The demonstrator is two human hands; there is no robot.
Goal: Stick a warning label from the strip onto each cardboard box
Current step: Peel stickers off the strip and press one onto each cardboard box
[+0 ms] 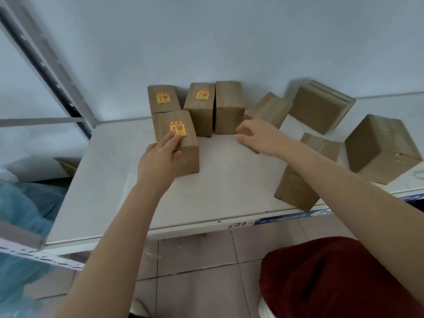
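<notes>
Three cardboard boxes carry a yellow and red warning label: two at the back (163,99) (199,104) and one in front (183,145). My left hand (159,157) rests on the front box, its straight fingers pressing at the lower edge of that label (177,128), thumb against the box's side. My right hand (257,136) hovers with loosely curled fingers and holds nothing, just in front of a tilted plain box (269,107). Other plain boxes: one upright (229,106), one leaning on the wall (319,106), two at the right (380,148) (298,182). No label strip is in view.
The boxes stand on a white shelf top (114,191) against a pale wall. A metal rack upright (46,56) runs at the left, with blue plastic bags (23,203) below. A dark red garment (332,278) and a tiled floor lie under the front edge.
</notes>
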